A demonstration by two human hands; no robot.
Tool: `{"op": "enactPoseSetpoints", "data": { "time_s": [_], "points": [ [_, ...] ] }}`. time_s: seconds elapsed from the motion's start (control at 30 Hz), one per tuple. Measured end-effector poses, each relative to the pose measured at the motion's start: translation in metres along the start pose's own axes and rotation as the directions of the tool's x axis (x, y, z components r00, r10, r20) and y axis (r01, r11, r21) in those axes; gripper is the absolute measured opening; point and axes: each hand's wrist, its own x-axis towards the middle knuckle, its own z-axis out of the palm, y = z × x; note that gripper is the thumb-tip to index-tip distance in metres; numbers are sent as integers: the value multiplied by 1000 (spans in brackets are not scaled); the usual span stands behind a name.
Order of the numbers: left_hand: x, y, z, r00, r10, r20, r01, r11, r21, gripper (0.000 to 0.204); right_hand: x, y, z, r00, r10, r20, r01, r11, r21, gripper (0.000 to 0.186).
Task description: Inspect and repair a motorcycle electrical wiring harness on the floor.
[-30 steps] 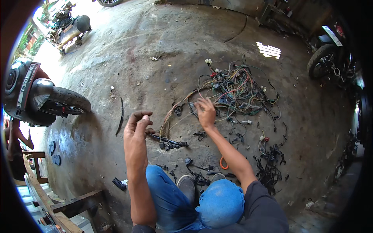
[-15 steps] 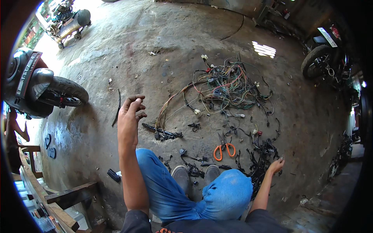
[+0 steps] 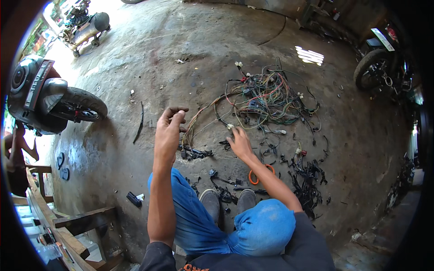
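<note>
My left hand [image 3: 169, 128] is raised over the floor left of the wires, its fingers loosely curled and nothing visible in them. Thumb and fingers apart, my right hand [image 3: 240, 143] reaches close to a white connector [image 3: 230, 127] on a dark wire; whether it touches is unclear. A tangled wiring harness [image 3: 271, 99] of many-coloured wires spreads beyond both hands. One wire bundle [image 3: 193, 122] curves from it past my left hand to black taped ends [image 3: 196, 153]. Orange-handled scissors [image 3: 254, 178] lie partly hidden under my right forearm.
Black scraps [image 3: 307, 180] are heaped to the right of my knees [image 3: 266, 226]. A black strip [image 3: 139, 123] lies farther left. Motorcycles stand at the left [image 3: 77, 104] and right [image 3: 375, 70]. A wooden frame [image 3: 86, 219] is at lower left, with sandals [image 3: 63, 167] beyond.
My right hand has swung from beside the black scraps on the right to the wires in the middle, its forearm now over the scissors. My left hand has shifted slightly right.
</note>
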Motion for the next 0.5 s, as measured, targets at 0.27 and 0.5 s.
{"op": "enactPoseSetpoints", "data": {
  "time_s": [0.27, 0.5],
  "points": [
    [33, -51, 2, 997, 64, -31, -46, 913, 406, 24, 56, 30, 50, 1000, -26, 8, 27, 973, -228, 29],
    [33, -81, 40, 845, -341, 411, -115, 636, 763, 39, -3, -49, -52, 945, 261, 195, -301, 468, 831, 29]
  ]
}}
